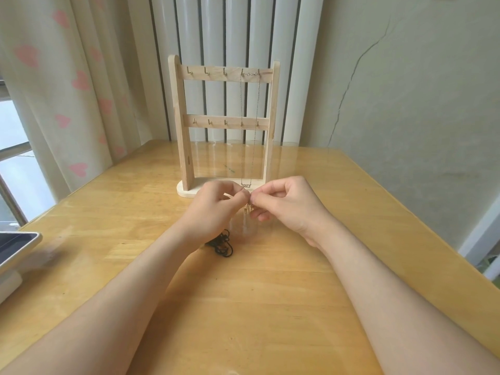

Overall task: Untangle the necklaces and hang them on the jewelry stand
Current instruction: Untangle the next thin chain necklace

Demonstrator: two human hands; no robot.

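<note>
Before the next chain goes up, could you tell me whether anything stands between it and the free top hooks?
Nothing visible blocks it. The thin chain, pinched between the left hand and right hand, is before the stand; the hung necklace drapes only its right side, leaving three left hooks bare.

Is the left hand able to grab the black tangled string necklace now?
Probably, once it lets go: the left hand is pinching a thin gold chain, but the black tangled string necklace lies free right beside its wrist.

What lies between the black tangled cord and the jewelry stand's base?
Head view: the left hand and right hand, together pinching a gold chain above the table.
</note>
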